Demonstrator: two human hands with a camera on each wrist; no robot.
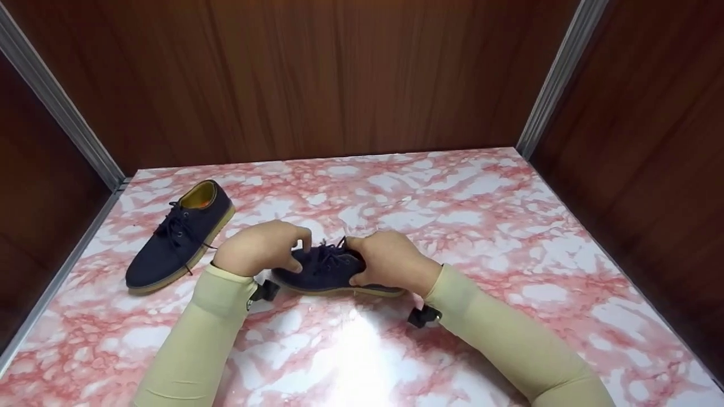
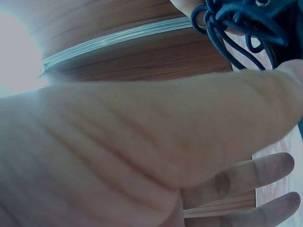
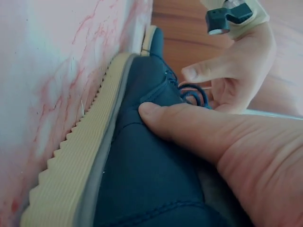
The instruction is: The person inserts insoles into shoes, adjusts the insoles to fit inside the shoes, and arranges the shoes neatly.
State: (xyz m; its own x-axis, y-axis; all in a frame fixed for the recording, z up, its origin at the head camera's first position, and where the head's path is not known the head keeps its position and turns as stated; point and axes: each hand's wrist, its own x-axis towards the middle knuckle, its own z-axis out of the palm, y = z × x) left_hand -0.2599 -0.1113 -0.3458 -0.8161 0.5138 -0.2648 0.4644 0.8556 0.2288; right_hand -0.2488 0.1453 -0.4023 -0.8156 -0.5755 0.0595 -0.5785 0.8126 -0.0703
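A navy lace-up shoe (image 1: pixel 319 274) with a pale rubber sole lies near the middle of the table, toe to the left. My right hand (image 1: pixel 393 261) grips it around the ankle opening. In the right wrist view the thumb presses the shoe's side (image 3: pixel 142 161); the other fingers are hidden. Over the toe end is my left hand (image 1: pixel 263 249), thumb and forefinger spread apart. The left wrist view shows its other fingers (image 2: pixel 255 175) extended, holding nothing. Tied laces (image 2: pixel 227 23) stick up close to the left thumb; whether the thumb touches the shoe I cannot tell.
A second navy shoe (image 1: pixel 169 243) stands at the left, toe towards the front left, one lace end trailing by its sole. The marbled red-and-white table (image 1: pixel 481 226) is enclosed by brown wood-grain panels (image 1: pixel 362 79) with metal corner strips.
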